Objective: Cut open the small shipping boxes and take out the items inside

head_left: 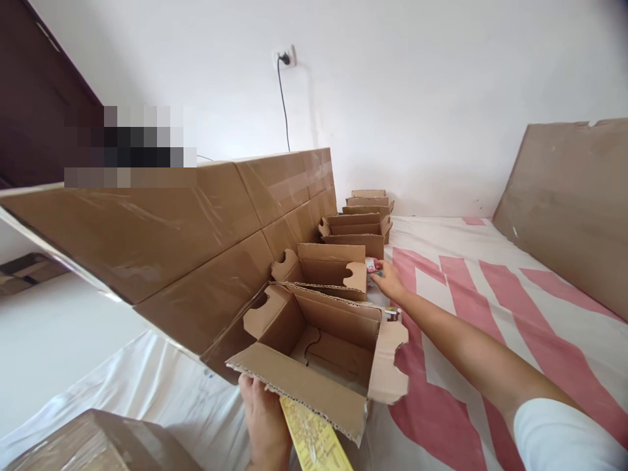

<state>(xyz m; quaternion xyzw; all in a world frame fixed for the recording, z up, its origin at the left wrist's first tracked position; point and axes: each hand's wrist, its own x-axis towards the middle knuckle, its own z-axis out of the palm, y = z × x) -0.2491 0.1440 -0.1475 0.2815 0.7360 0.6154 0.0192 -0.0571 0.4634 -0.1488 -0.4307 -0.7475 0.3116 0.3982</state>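
Note:
My left hand is at the near flap of the closest open cardboard box, its fingers bent against the flap's edge and partly hidden by it. Beside that hand, a flat yellow printed piece sticks out from under the flap; whether the hand touches it is unclear. My right hand reaches forward, pinching a small red-and-white packet at the right side of the second open box. Another small white-and-brown item shows behind the closest box's right flap.
More open boxes run in a row toward the wall. Large taped cartons line the left. A closed box sits at lower left, a cardboard sheet at right. A red-and-white sheet covers the floor. A plugged cord hangs behind.

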